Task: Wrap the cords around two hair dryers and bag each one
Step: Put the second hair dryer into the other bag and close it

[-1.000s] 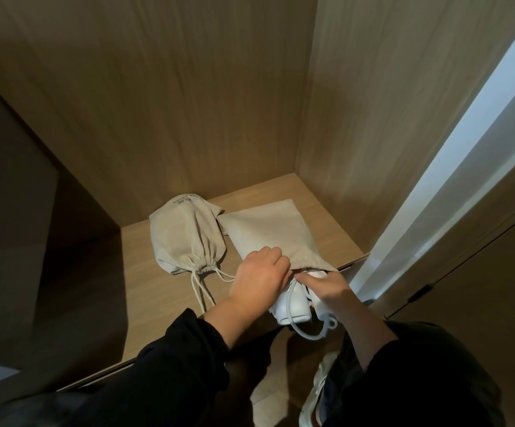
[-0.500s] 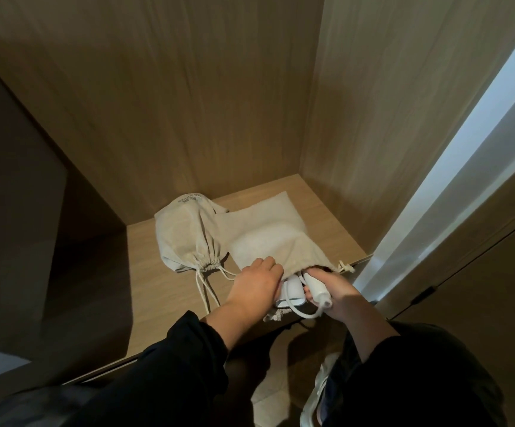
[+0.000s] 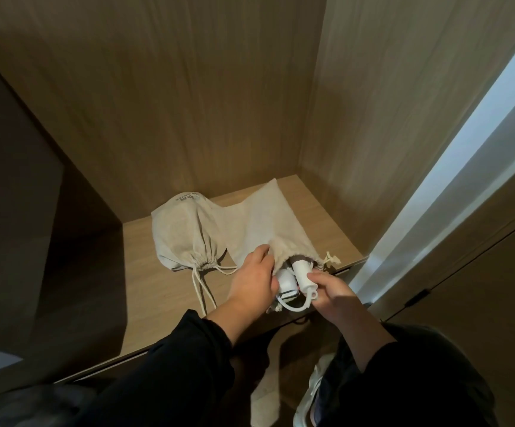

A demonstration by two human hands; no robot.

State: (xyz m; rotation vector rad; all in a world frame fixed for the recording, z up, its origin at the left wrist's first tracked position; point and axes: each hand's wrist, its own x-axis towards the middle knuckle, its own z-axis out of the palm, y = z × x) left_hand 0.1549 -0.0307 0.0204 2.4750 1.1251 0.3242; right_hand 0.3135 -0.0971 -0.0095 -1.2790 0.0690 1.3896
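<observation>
On the wooden shelf lie two beige drawstring bags. The left bag is bulging and drawn closed, its strings trailing toward the front edge. The right bag lies flat with its mouth toward me. A white hair dryer sticks halfway out of that mouth, a loop of white cord hanging below it. My left hand holds the bag's mouth on the left side. My right hand grips the dryer's handle end.
Wood-grain walls enclose the shelf at the back and right. A dark panel stands to the left. A bright white strip runs diagonally on the right beside a dark door. The shelf's front edge lies just under my wrists.
The dryer has gone deeper into the right bag's mouth. My left hand has shifted from over the dryer to the bag's opening, and my right hand now holds the handle end.
</observation>
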